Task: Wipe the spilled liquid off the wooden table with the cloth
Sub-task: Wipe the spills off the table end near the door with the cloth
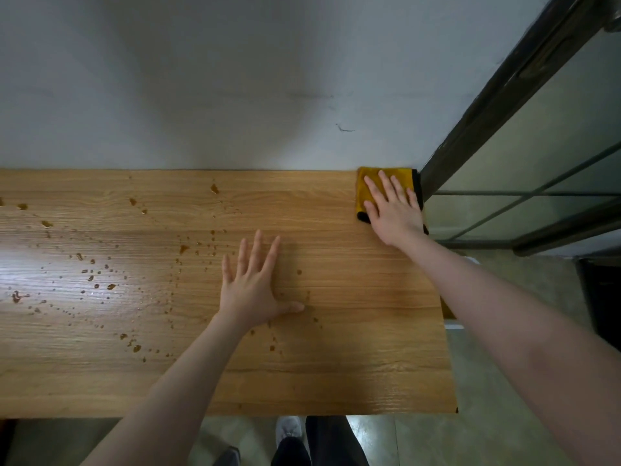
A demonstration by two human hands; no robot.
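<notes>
A folded yellow cloth point(364, 183) with a black edge lies at the far right corner of the wooden table point(353, 348). My right hand point(393, 210) lies flat on the cloth with straight, spread fingers. My left hand point(253, 287) rests flat on the bare wood near the table's middle, fingers spread, holding nothing. Brown drops of spilled liquid point(111, 286) are scattered over the left and middle of the table, some close to my left hand.
A grey wall point(201, 79) runs along the table's far edge. A dark-framed glass door point(524, 136) stands just right of the cloth. The table's right edge point(448, 331) drops to a grey floor. My legs and a shoe point(289, 428) show below the near edge.
</notes>
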